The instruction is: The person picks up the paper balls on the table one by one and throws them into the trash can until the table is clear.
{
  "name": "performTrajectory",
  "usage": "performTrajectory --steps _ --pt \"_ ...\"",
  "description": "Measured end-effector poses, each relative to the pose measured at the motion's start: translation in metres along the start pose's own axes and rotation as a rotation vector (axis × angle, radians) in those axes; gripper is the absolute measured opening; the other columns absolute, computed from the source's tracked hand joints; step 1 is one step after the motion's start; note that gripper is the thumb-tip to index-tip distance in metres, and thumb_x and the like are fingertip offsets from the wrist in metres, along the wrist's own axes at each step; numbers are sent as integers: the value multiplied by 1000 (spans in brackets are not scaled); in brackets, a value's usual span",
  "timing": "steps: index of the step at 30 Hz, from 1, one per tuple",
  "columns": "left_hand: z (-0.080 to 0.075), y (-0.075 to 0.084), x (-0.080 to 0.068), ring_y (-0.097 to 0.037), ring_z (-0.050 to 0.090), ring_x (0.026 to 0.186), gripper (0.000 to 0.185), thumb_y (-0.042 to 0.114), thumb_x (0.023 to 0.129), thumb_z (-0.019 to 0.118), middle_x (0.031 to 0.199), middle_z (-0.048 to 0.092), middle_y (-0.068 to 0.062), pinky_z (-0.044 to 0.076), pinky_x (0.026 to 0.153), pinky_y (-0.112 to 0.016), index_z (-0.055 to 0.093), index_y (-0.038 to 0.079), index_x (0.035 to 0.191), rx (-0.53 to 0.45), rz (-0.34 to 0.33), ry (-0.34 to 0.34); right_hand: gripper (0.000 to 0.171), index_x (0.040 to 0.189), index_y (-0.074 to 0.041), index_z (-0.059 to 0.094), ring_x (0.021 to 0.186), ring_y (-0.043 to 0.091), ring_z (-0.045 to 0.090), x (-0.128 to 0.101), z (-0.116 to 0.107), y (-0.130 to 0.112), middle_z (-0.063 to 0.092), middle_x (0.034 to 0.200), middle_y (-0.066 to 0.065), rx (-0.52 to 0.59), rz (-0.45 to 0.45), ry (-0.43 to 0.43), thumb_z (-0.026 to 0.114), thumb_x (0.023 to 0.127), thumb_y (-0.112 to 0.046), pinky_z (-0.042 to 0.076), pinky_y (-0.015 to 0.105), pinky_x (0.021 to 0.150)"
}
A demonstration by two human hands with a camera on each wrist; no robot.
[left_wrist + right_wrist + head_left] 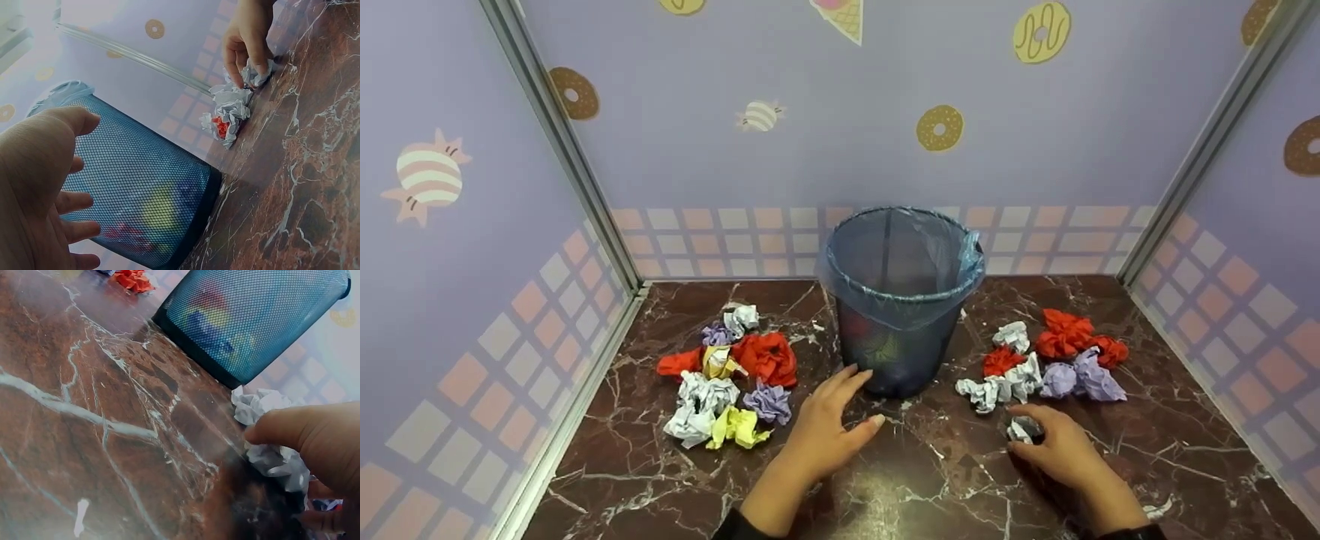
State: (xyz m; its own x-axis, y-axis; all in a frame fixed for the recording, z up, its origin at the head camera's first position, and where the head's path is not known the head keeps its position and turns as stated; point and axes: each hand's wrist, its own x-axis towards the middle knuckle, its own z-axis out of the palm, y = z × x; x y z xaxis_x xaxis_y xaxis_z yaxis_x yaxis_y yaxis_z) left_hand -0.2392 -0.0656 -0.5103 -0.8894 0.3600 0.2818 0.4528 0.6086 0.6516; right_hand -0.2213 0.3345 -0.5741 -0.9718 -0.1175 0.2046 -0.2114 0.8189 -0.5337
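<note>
Right hand (1059, 445) grips crumpled white paper (1020, 431) beside paper heap (1023, 379); left hand (826, 426), fingers spread, near mesh bin (898, 349).

The crumpled white paper ball (1021, 431) looks rough and matt. The dark cylindrical bin (911, 360) resembles metal mesh, its blue liner (907, 311) glossy plastic; the veined red-brown counter (922, 480) is smooth, shiny.

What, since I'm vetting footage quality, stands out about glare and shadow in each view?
Head view: soft glare on the veined tabletop in the foreground; left wrist view: the upper left corner washed out to white; right wrist view: a dark patch, likely shadow, below the crumpled white paper at the right hand.
</note>
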Motion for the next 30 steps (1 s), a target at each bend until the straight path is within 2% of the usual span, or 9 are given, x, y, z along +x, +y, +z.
performTrajectory --steps 4,8,16,22,30 --pt "0 0 0 -38 43 148 70 54 91 68 164 41 -8 34 116 -70 49 28 154 4 -1 0 50 122 -12 71 113 31 66 0 4 4 72 120 8 -4 -28 28 85 74 -13 53 53 98" --pt "0 -1 1 -38 43 148 70 54 91 68 164 42 -9 35 116 -70 49 27 153 5 5 8 46 115 -14 71 107 26 66 1 5 7 71 112 3 2 -33 27 82 71 -9 54 47 92" --pt "-2 -2 0 -38 44 148 68 53 91 69 163 43 -8 35 116 -69 50 31 153 0 0 16 38 107 -18 65 104 22 64 5 3 10 69 113 1 18 28 -27 79 72 -13 53 42 86" --pt "-2 -3 2 -39 44 147 68 51 91 70 162 44 -10 36 115 -69 51 27 152 -2 7 28 37 106 -20 66 105 19 63 6 3 12 71 111 -2 61 63 -15 78 72 -12 52 40 89" --pt "-3 -1 1 -39 43 147 69 50 90 70 163 43 -9 35 116 -69 51 27 152 -1 -4 23 36 107 -20 67 98 16 61 5 4 14 72 110 -1 105 103 1 76 73 -11 49 33 83"
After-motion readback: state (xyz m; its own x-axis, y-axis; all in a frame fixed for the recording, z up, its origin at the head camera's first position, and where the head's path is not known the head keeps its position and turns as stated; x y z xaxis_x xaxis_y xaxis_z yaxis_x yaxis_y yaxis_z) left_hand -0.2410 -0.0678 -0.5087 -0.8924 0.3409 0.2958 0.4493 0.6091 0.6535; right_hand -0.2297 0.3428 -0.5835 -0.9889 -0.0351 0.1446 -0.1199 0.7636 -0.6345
